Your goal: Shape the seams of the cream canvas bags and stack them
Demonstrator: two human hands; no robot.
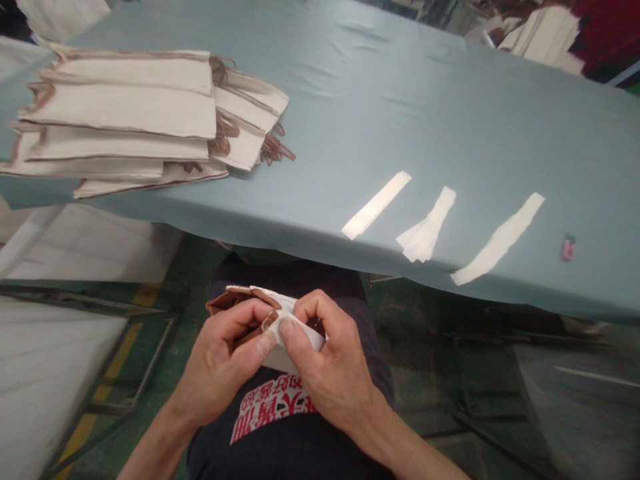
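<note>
Over my lap, both hands work close together on a folded white fabric piece with brown edging [240, 297]. My left hand [225, 353] is closed, its thumb and forefinger pinching a brown part of the piece. Facing it, my right hand [330, 353] is closed with the thumb pressed on a white strip [310, 335]; whether the strip is paper or cloth I cannot tell. The fingertips nearly meet, and they hide where strip and brown part come together. A dark apron with red print [273, 407] lies under the hands.
The blue-green covered table [320, 147] stands in front of me. A pile of cream fabric bags with brown cords [130, 107] lies on its left. White strips [377, 205] lie in separate bunches near the front edge, with a small pink object [569, 248] at right.
</note>
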